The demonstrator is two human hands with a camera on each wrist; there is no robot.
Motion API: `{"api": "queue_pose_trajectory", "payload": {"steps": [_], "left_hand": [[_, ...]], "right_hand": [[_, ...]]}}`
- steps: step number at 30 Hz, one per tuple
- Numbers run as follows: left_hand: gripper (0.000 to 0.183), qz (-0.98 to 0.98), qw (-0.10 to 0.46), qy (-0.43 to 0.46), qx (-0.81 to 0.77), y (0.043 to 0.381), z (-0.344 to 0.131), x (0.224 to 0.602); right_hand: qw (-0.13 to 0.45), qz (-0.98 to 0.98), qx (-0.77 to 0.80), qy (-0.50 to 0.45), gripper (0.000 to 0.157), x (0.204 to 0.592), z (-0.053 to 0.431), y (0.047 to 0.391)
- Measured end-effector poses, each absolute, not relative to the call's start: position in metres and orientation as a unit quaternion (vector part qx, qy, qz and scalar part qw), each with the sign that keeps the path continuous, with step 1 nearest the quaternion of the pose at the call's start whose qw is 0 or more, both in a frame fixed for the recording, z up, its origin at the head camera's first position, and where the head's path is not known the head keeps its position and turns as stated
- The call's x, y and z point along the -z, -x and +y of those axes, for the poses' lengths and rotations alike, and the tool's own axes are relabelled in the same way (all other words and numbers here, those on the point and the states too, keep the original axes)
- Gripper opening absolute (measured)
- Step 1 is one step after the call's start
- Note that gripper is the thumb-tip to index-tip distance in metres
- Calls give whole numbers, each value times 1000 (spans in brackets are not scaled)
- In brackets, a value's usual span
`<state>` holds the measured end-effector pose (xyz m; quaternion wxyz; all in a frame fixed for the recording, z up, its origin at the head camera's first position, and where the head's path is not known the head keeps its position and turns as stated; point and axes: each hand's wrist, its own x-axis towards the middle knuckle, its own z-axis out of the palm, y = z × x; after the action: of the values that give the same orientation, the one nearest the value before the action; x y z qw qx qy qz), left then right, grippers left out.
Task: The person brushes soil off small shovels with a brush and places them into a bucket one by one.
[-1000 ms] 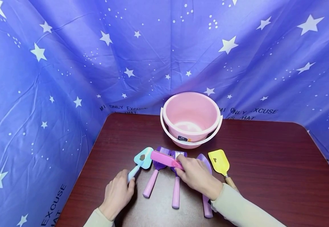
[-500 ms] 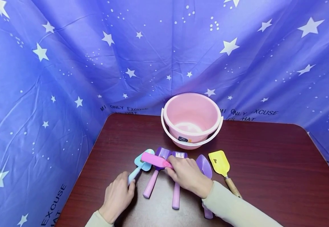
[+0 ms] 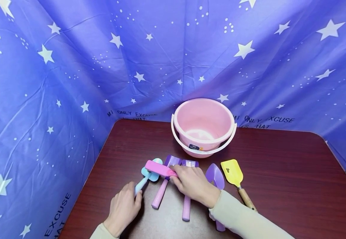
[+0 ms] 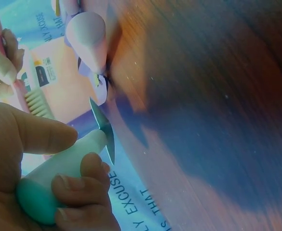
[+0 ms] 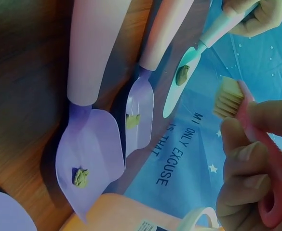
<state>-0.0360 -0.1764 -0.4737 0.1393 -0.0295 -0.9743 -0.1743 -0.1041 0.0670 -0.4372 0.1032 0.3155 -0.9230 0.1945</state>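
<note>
Left grip (image 3: 123, 206) clamped round light-blue shovel (image 3: 141, 184) at desk's (image 3: 283, 176) near left, right grip (image 3: 195, 183) pinching pink brush (image 3: 159, 168) over it; presumably brushing step, next wants light, steady strokes.

A pink bucket (image 3: 202, 116) stands upright on the reddish-brown desk (image 3: 286, 172), a blue, star-printed cloth (image 3: 161, 49) hanging at its twelve o'clock. A yellow shovel (image 3: 234, 172) with a wooden handle lies at five o'clock from the bucket.
</note>
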Motion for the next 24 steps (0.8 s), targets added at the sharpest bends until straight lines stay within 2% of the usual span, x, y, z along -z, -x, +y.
{"api": "queue_pose_trajectory", "payload": {"steps": [24], "left_hand": [[19, -971, 143, 30, 188, 33, -179, 467]], "right_hand": [[50, -924, -194, -326, 12, 450, 41, 101]]}}
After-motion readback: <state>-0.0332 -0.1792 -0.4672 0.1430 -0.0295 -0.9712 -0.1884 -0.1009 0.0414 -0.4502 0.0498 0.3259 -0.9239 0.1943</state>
